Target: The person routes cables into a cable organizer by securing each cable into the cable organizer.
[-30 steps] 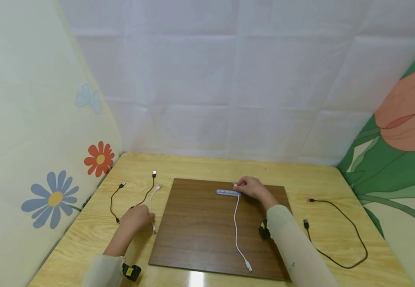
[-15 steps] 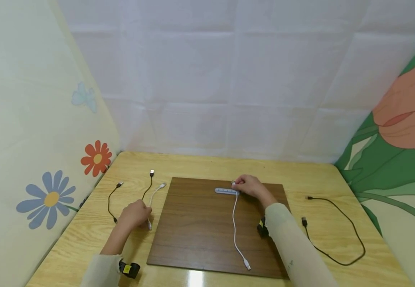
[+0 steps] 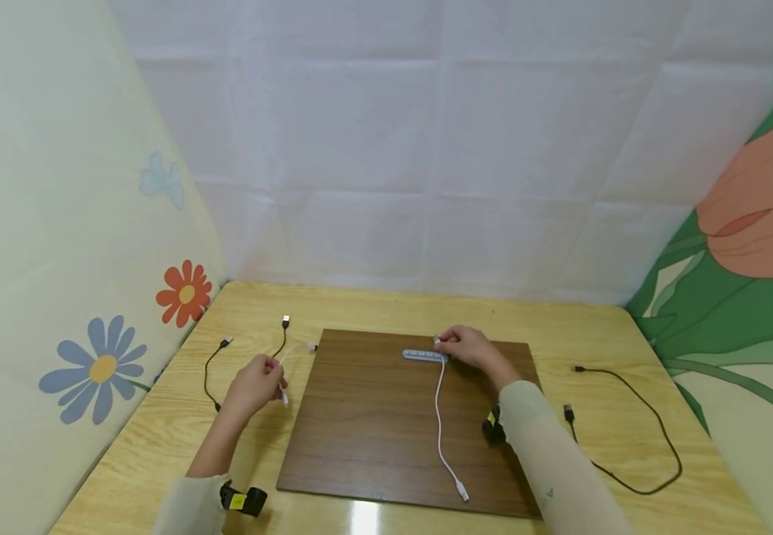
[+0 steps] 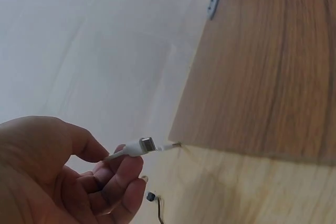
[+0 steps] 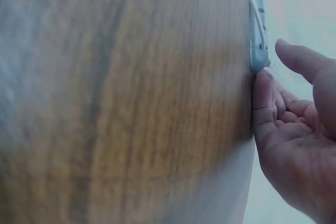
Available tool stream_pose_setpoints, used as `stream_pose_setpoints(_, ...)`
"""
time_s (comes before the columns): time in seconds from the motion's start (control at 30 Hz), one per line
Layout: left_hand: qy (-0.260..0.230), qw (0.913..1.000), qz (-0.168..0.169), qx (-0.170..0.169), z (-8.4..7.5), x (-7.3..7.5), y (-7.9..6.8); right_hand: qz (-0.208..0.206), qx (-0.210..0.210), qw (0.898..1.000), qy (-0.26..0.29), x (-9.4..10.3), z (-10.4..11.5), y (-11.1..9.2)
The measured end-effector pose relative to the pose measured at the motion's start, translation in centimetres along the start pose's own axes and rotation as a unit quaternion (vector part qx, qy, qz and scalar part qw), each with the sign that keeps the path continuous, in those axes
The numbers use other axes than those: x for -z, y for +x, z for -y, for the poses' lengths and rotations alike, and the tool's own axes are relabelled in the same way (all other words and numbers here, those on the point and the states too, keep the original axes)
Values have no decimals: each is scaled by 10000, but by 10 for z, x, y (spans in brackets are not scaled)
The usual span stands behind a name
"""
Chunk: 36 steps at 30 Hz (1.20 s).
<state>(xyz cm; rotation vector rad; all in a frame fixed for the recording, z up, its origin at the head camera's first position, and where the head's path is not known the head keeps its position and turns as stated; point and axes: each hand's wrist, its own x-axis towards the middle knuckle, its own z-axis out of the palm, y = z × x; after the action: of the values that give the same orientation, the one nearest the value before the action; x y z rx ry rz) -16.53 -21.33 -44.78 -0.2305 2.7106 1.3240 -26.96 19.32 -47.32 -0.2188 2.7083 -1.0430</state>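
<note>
Over on the left, the left hand [image 3: 257,383] has a thin white cable with metal-tipped plugs [image 4: 137,147] pinched between thumb and fingers, one plug poking out past the fingertips, the other end near the back left corner of the brown wood-grain board [image 3: 360,416]. And across at the back of that board, the right hand [image 3: 464,346] is right at the end of the pale blue-grey slotted strip [image 3: 420,355], forefinger against it, thumb apart in the wrist view; whether it grips the plug there, I cannot tell. A second white cable [image 3: 438,427] runs from that end slot down the board, its lower plug near the front edge. Out on the yellow wood-grain table [image 3: 360,310], two short black cables, one farther left [image 3: 207,371], one behind the left hand [image 3: 285,322], and a longer black cable [image 3: 680,468] curves on the right.
</note>
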Motion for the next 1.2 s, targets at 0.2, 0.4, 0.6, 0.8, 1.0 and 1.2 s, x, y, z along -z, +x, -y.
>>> stream_pose_setpoints(0.2,-451,9985,-194,-240,-16,-3,-5,-106,-99,9997,190,0,1,-3)
stream_pose_setpoints(0.4,-515,9966,-376,-516,-30,-10,-10,-345,-363,9984,243,-2,7,-8)
stream_pose_setpoints(0.6,-641,9944,-384,-754,-44,-18,-14,-635,-257,9976,126,0,23,-16)
stream_pose_setpoints(0.8,-812,9915,-312,-971,-58,-30,-17,-553,-30,9981,258,0,45,-20)
stream_pose_setpoints(1.0,-987,9883,-214,-1145,-70,-43,-18,-147,-11,9940,1081,-8,66,-26)
stream_pose_setpoints(1.2,-951,9859,-136,-1368,-85,-56,-21,565,-9,9732,2229,-22,81,-28)
